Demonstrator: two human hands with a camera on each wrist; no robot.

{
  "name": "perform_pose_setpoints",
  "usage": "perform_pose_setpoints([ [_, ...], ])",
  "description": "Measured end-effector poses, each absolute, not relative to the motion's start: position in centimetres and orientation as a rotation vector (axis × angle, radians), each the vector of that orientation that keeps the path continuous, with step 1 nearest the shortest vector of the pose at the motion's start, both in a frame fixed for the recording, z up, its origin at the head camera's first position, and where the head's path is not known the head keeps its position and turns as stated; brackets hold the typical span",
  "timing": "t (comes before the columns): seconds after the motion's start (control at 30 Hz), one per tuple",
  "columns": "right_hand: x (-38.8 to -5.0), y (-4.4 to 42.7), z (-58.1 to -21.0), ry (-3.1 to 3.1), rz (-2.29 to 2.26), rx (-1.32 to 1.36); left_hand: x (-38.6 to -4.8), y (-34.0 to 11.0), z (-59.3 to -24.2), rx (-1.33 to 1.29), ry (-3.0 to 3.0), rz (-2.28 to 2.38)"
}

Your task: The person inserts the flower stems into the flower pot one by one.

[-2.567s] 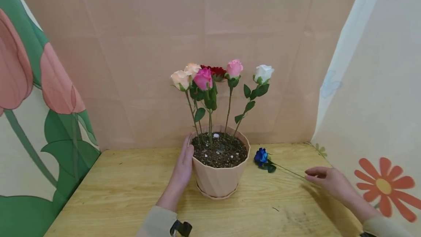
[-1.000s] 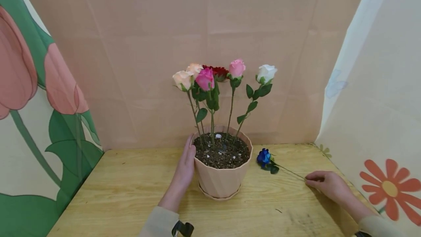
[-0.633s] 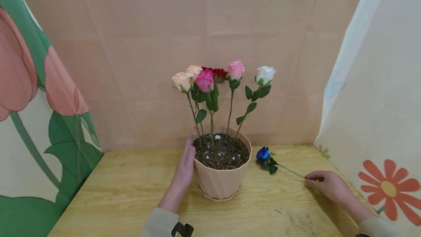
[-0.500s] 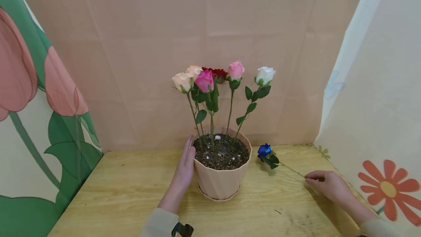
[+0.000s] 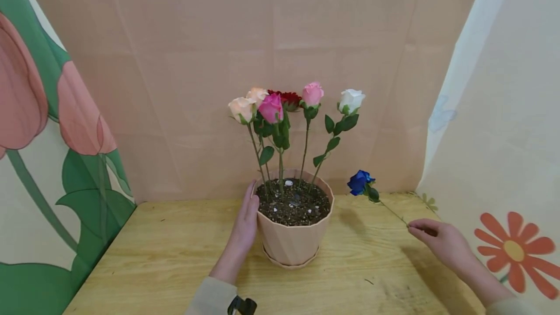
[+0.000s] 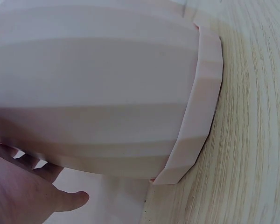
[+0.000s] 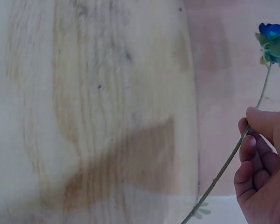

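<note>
My right hand [image 5: 444, 244] pinches the thin stem of a blue rose [image 5: 360, 183] between thumb and fingers. The rose is off the table, its bloom tilted up toward the pot; in the right wrist view the stem [image 7: 222, 169] runs on below the fingers. With straight fingers, my left hand [image 5: 246, 220] rests against the left side of a pale pink flower pot [image 5: 292, 244]. Dark soil [image 5: 302, 210] fills the pot. Standing in it are a white rose [image 5: 351, 100], a light pink rose [image 5: 312, 94], a magenta rose [image 5: 271, 108], peach roses [image 5: 241, 110] and dark red flowers [image 5: 290, 99].
A saucer [image 5: 290, 262] sits under the pot on the wooden table [image 5: 175, 256]. A pinkish backdrop [image 5: 197, 62] closes off the rear, and printed sheets with a tulip [image 5: 85, 111] and a red flower [image 5: 514, 252] flank the sides.
The right hand has taken hold of the blue rose's stem, and the rose has risen off the table, bloom first. My left hand stays against the pot.
</note>
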State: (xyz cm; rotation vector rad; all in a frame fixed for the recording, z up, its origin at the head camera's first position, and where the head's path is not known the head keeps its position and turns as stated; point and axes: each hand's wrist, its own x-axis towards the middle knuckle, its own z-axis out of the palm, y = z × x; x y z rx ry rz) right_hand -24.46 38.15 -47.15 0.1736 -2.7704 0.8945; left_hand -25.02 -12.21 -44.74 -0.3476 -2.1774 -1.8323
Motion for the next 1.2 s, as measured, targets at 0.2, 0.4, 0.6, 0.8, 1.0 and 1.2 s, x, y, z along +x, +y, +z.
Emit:
perform_pose_setpoints([
  [0.2,-23.7,37.7,-46.0,-2.725,0.905,0.134,-25.0,-12.3,-44.9,-0.353,-2.175,-1.851],
  [0.4,-22.7,37.1,-44.9,-2.626,0.978,0.100,-24.9,-12.3,-44.9,-0.342,-2.184,-1.847],
  [0.6,-21.8,36.2,-43.1,-2.512,1.018,0.107,-24.9,-12.3,-44.8,-0.357,-2.172,-1.850],
  [0.8,-21.1,34.8,-41.3,-2.441,1.065,0.134,-24.8,-12.3,-44.7,-0.348,-2.178,-1.852],
  [1.0,-20.5,33.4,-39.3,-2.406,1.074,0.176,-24.8,-12.4,-44.7,-0.330,-2.201,-1.854],
  [1.2,-20.0,32.0,-37.1,-2.376,1.059,0.206,-24.7,-12.3,-44.8,-0.329,-2.196,-1.861],
])
